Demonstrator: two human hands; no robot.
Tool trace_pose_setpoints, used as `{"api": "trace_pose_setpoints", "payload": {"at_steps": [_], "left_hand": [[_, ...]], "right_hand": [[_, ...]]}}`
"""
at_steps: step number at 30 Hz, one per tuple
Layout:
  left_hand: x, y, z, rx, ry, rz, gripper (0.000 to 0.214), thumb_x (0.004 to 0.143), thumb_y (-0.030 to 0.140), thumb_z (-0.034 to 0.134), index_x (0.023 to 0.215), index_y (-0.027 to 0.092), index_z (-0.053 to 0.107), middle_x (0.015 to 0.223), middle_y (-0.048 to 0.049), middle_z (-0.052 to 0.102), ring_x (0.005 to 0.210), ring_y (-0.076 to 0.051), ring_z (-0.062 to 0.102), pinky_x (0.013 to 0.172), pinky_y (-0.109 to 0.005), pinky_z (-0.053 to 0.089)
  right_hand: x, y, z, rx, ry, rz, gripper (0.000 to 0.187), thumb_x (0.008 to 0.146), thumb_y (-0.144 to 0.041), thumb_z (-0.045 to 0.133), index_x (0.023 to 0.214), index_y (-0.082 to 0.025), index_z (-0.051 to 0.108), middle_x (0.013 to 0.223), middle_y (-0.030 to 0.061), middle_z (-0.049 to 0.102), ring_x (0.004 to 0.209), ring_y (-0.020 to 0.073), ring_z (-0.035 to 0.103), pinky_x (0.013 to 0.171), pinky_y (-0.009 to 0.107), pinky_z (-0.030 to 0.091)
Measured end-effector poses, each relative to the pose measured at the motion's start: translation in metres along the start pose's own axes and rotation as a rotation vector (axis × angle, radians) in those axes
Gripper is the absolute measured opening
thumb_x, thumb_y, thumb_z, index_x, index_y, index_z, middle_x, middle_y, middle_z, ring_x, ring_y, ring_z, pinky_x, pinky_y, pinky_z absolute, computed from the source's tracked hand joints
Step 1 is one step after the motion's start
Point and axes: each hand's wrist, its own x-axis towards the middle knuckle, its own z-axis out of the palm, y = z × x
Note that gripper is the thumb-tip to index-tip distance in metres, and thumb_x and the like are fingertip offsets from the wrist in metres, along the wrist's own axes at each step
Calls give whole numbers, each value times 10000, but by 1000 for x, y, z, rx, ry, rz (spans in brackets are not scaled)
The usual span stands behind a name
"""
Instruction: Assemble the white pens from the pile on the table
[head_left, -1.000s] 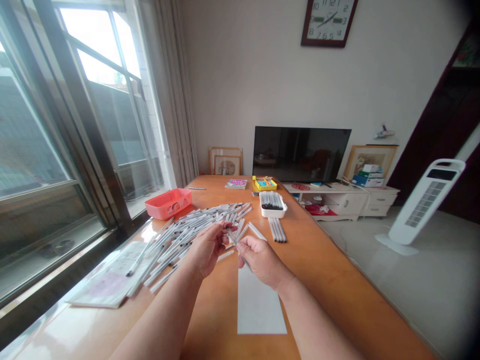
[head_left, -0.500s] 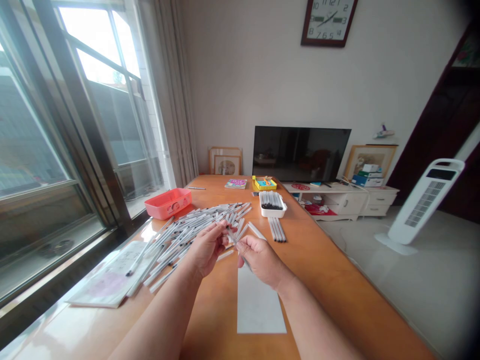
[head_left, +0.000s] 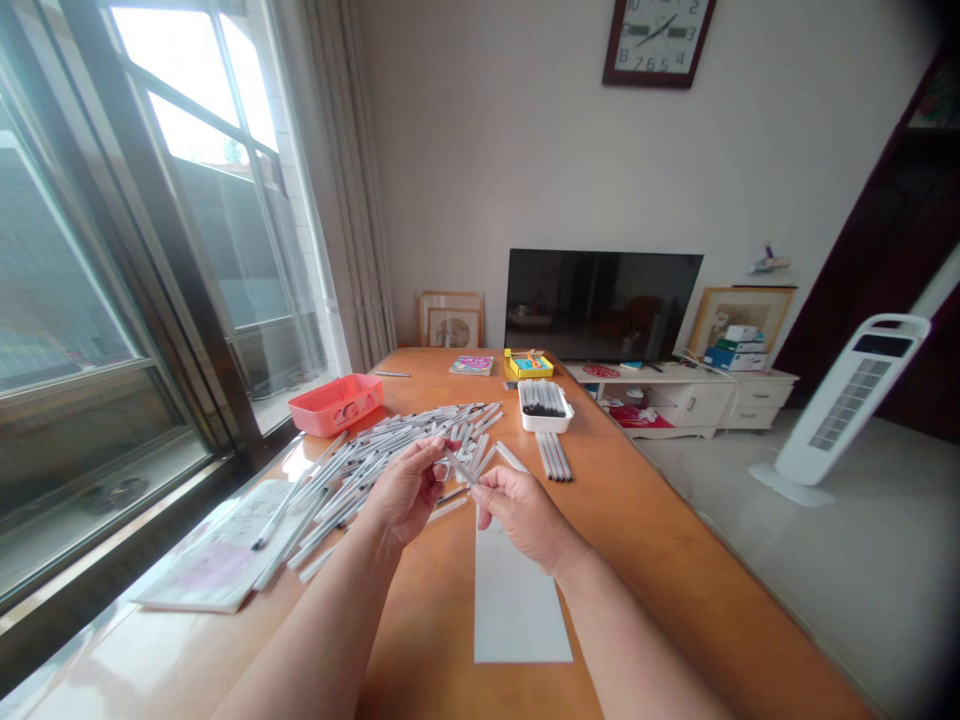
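Note:
Both my hands hover over an orange wooden table (head_left: 660,560), pinching one thin white pen (head_left: 459,467) between them. My left hand (head_left: 409,490) grips its upper end with closed fingers. Closed round the pen's lower end is my right hand (head_left: 521,510). Behind and left of my hands lies a large heap of several white pens (head_left: 375,450). A white sheet of paper (head_left: 517,605) lies flat under my right wrist.
A white tray (head_left: 545,407) filled with pens stands farther back, with a few pens (head_left: 553,457) lined up in front of it. A pink box (head_left: 336,404) sits at the left, papers (head_left: 217,560) near the window edge. A television, a fan and a cabinet stand beyond.
Both hands have lifted slightly and the pen between them has tilted, its tip now showing clear above my fingers. The camera has dipped a little.

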Motion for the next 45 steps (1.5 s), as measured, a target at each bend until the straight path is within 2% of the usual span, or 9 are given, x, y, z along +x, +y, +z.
{"api": "trace_pose_setpoints", "payload": {"at_steps": [4,8,15,20,25,30,38,41,45], "left_hand": [[-1,2,0,-90,-87,-31,223,794,253,774,975,163,681,1082,-38,694,568,-26,495,433,-153,379],[-2,3,1,-145,-118,-41,195,809,228,760,970,150,683,1054,-50,705,582,-33,510,447,-157,401],[2,4,-2,-139,-22,30,191,785,217,778,929,145,675,1008,-41,713,553,-27,499,429,-150,382],[5,4,-6,-113,34,79,227,765,239,796,939,152,678,1022,-27,710,548,-22,495,412,-145,376],[4,4,-5,-96,23,88,225,774,231,784,961,152,686,1077,-32,702,558,-19,497,425,-143,386],[3,5,-6,-100,-31,93,209,783,234,781,954,157,688,1103,-44,699,587,-26,503,453,-147,398],[-4,3,4,72,-32,96,248,764,311,804,919,137,718,973,-62,716,593,-42,509,493,-168,375],[-6,4,5,139,-28,93,315,775,384,785,983,155,728,988,-76,725,623,-66,544,523,-184,382],[-2,1,0,289,64,146,387,772,461,766,1033,177,726,1003,-95,737,657,-99,565,541,-199,368]], "right_hand": [[-2,0,-3,126,-100,47,309,927,-464,561,880,-171,649,591,15,657,493,99,337,520,256,232],[-3,-2,-4,272,-160,89,360,929,-485,553,952,-143,660,564,23,646,449,84,332,477,251,155],[2,3,-6,230,-98,86,469,948,-579,467,980,-142,635,684,70,728,417,83,457,463,229,270],[0,3,-5,175,-55,87,326,863,-484,653,912,-165,608,744,39,726,512,79,518,533,217,346],[0,2,-4,168,-20,85,289,861,-451,652,851,-166,606,723,24,700,555,86,535,558,221,360],[0,3,-7,193,-59,105,305,857,-469,643,835,-166,609,697,22,697,545,89,540,546,221,341],[0,3,-5,193,-119,106,346,820,-497,697,907,-164,670,763,47,724,659,131,605,633,253,392],[2,5,-8,195,-56,77,336,789,-479,737,875,-157,697,752,32,692,660,125,562,625,255,373],[6,6,-22,228,183,12,335,782,-485,737,886,-167,723,623,-30,542,571,99,401,547,250,288]]}}
